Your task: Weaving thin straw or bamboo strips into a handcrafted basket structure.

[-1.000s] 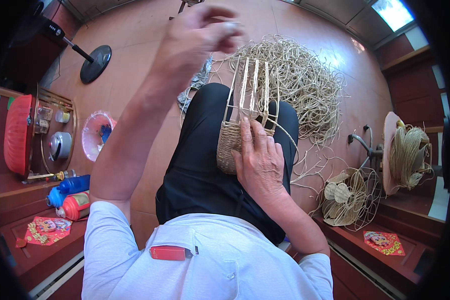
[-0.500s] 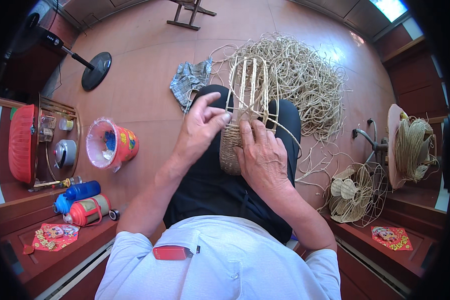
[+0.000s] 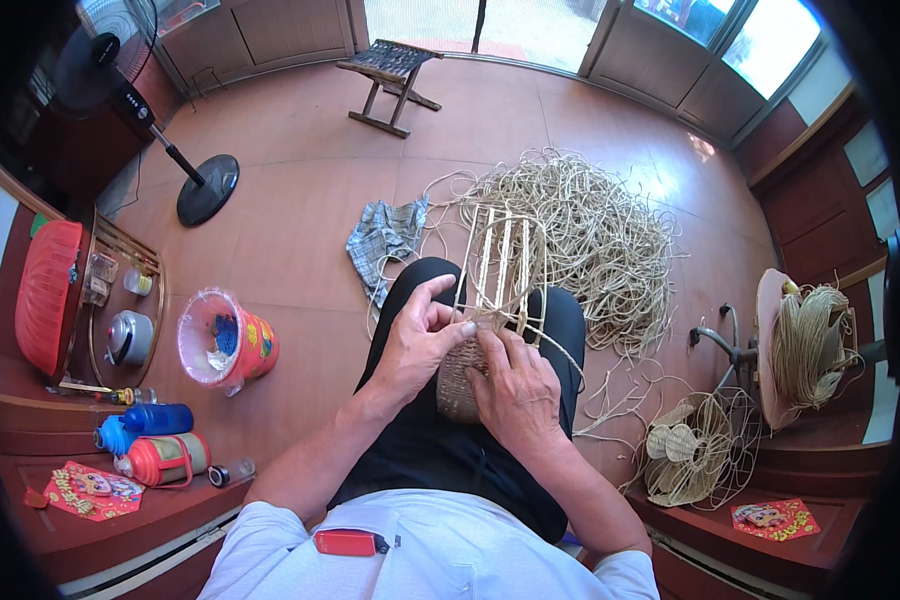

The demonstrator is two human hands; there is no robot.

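Note:
On my lap lies a narrow woven straw piece [image 3: 457, 390], shaped like a sandal sole. Its bare lengthwise cords [image 3: 503, 255] run from the woven end toward the far side. My left hand [image 3: 417, 345] is at the left edge of the weaving, its thumb pressed against the other fingers on the straw there, the index finger raised. My right hand [image 3: 518, 390] grips the piece from the right, fingertips on the top rows. A loose straw cord [image 3: 560, 345] loops out to the right past that hand. What lies beneath my fingers is hidden.
A big heap of straw cord [image 3: 590, 250] covers the floor ahead, beside a checked cloth [image 3: 385, 240]. Left are a lined bucket [image 3: 260, 345], a fan [image 3: 208, 190] and bottles [image 3: 160, 418]. Right are a cord bundle [image 3: 815, 340] and woven straw pieces [image 3: 675, 445]. A folding stool [image 3: 395, 75] stands farther off.
The view has tilted up, so the whole stool and a doorway now show. My left thumb has come in against the weaving's left edge. My right hand stays on the piece.

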